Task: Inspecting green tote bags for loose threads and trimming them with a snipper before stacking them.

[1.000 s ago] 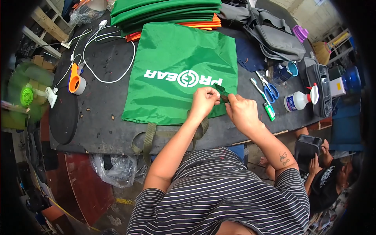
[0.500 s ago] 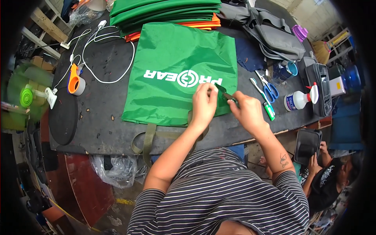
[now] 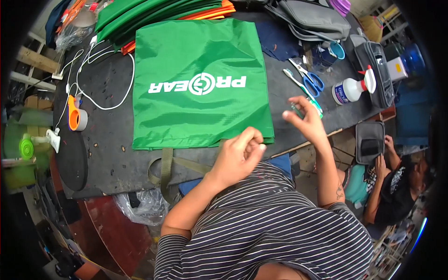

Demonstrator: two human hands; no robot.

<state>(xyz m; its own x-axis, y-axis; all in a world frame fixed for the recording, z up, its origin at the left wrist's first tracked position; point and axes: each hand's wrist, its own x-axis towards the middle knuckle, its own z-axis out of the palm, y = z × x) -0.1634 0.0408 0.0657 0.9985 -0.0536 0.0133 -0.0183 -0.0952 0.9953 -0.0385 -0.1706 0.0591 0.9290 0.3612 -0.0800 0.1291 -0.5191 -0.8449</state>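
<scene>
A green fabric bag (image 3: 205, 112) with a white print lies flat on the dark table, its olive webbing strap (image 3: 166, 168) hanging over the near edge. My left hand (image 3: 239, 154) is raised at the bag's near right corner, fingers curled toward the thumb; whatever they may hold is hidden. To the right of the bag, my right hand (image 3: 308, 123) has its thumb and forefinger spread apart. A small greenish-grey shape shows between these fingertips, too indistinct to name. Just beyond this hand are a toothbrush (image 3: 293, 77), blue-handled scissors (image 3: 313, 85) and a partly covered green-and-white item (image 3: 317, 108).
Stacked green and orange fabric (image 3: 154, 18) sits at the back. A spray bottle (image 3: 350, 90), grey bags (image 3: 312, 21) and a blue cup (image 3: 335, 50) stand right; a tape roll (image 3: 78, 120) and white cable (image 3: 105, 108) lie left. Another person (image 3: 396, 186) holds a dark case (image 3: 370, 142) at lower right.
Both hands have left the bag's print: the left drew back toward me, the right moved right and spread its fingers. The dark cutting tool once in the right hand no longer shows clearly.
</scene>
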